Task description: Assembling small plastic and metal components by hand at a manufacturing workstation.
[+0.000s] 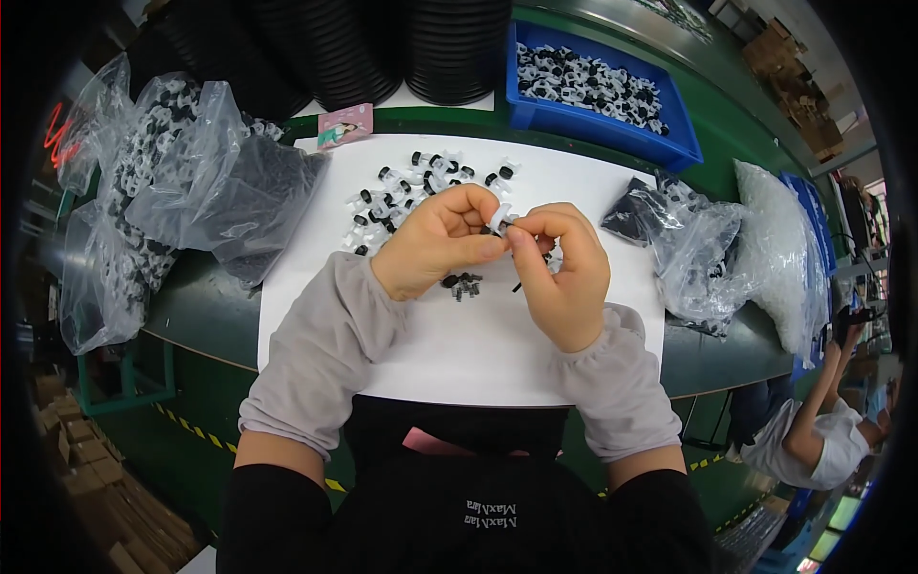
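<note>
My left hand point(435, 239) and my right hand point(566, 273) meet over the white sheet point(449, 359). Between their fingertips is a small white plastic part with a black piece point(499, 218); both hands pinch it. A thin dark tip point(517, 286) shows beside my right fingers, and what it belongs to is hidden. Beneath the hands lies a little cluster of small dark pieces point(466, 287). Just beyond my left hand, a loose pile of similar white-and-black plastic parts point(387, 199) spreads over the sheet.
A blue bin point(600, 134) full of white-and-black parts stands at the far right. Clear bags of parts point(163, 191) crowd the left, with more plastic bags point(703, 244) on the right. Black ribbed stacks point(457, 53) and a pink packet point(345, 125) sit behind. Another person point(813, 435) works at right.
</note>
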`<action>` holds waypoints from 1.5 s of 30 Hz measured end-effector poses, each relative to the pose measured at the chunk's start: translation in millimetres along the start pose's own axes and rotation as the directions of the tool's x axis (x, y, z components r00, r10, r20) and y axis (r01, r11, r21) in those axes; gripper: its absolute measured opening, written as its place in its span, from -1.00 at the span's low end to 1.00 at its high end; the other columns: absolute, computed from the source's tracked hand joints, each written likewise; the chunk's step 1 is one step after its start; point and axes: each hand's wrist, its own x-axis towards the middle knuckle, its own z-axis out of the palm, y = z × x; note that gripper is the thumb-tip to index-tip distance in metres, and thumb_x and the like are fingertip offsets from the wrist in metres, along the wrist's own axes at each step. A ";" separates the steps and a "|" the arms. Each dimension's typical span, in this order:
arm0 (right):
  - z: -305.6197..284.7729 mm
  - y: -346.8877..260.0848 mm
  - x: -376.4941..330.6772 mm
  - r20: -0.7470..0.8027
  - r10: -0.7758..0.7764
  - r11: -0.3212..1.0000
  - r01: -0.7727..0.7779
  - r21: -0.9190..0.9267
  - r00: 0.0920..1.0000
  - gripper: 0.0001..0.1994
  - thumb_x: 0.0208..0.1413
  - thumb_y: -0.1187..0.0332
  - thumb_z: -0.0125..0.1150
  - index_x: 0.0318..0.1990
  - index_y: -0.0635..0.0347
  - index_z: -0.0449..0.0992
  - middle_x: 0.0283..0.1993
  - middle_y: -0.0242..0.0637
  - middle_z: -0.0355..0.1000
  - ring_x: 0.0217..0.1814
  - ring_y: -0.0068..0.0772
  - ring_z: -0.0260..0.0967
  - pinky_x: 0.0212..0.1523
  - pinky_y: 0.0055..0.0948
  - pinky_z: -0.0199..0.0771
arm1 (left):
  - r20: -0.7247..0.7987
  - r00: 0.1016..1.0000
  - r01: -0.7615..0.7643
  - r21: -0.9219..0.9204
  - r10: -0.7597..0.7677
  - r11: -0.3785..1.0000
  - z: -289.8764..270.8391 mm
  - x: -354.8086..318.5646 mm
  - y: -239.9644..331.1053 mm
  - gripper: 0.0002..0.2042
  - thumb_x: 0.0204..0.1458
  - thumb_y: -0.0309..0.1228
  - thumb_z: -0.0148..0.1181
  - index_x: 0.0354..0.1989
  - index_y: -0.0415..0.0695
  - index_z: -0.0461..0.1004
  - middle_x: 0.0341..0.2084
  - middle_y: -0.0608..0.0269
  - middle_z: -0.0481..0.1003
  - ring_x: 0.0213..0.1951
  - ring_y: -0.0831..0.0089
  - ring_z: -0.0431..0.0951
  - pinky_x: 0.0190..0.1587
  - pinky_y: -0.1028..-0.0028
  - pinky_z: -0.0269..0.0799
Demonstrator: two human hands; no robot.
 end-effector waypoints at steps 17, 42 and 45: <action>-5.8 8.7 6.1 0.058 0.148 0.969 -0.156 0.190 0.987 -0.80 0.15 0.51 0.01 -0.12 0.41 0.47 -0.32 -0.31 0.38 -0.32 -0.58 0.27 -0.27 -0.64 0.26 | -0.061 0.996 -0.069 0.053 0.072 0.996 2.2 0.1 -0.4 -0.71 0.00 -0.39 0.28 -0.22 -0.06 0.26 -0.37 0.35 0.47 -0.31 0.62 0.47 -0.24 0.64 0.35; -84.4 -261.8 16.4 0.409 -0.756 0.613 0.771 0.172 0.510 -0.83 -0.09 0.47 0.20 -0.28 0.16 0.51 -0.40 -0.33 0.42 -0.50 -0.47 0.27 -0.48 -0.47 0.21 | -0.349 0.872 -0.274 0.230 0.342 0.934 -9.7 -9.5 4.6 -0.82 0.19 -0.25 -0.01 -0.25 -0.10 0.29 -0.60 0.37 0.35 -0.60 0.66 0.27 -0.55 0.65 0.18; -80.3 -273.7 12.5 0.413 -0.737 0.630 0.766 0.130 0.536 -0.81 -0.09 0.48 0.24 -0.25 0.23 0.47 -0.44 -0.35 0.37 -0.52 -0.52 0.21 -0.53 -0.48 0.17 | -0.339 0.869 -0.289 0.241 0.360 0.926 -9.4 -8.1 2.2 -0.82 0.19 -0.25 0.00 -0.25 -0.11 0.28 -0.60 0.37 0.35 -0.60 0.66 0.26 -0.55 0.64 0.18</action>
